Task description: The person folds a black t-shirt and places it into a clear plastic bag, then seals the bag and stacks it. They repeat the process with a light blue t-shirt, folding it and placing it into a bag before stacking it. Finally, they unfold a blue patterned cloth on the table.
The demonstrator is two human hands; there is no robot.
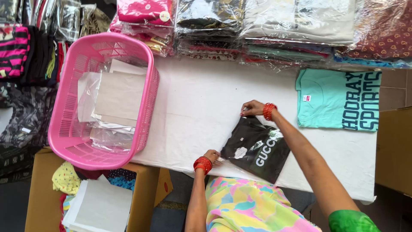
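A folded black T-shirt (256, 148) in a clear plastic bag lies on the white table (201, 107) near its front edge. My left hand (211, 155) pinches the bag's near left corner. My right hand (252, 108) grips the far corner of the same bag. Red bangles circle both wrists. White lettering shows on the shirt's right side.
A pink plastic basket (150, 92) holding clear bags and card sheets stands at the left. A folded teal T-shirt (330, 99) lies at the right. Stacks of bagged clothes (266, 30) line the far edge. Cardboard boxes (146, 189) stand below the table, another (395, 150) at the right.
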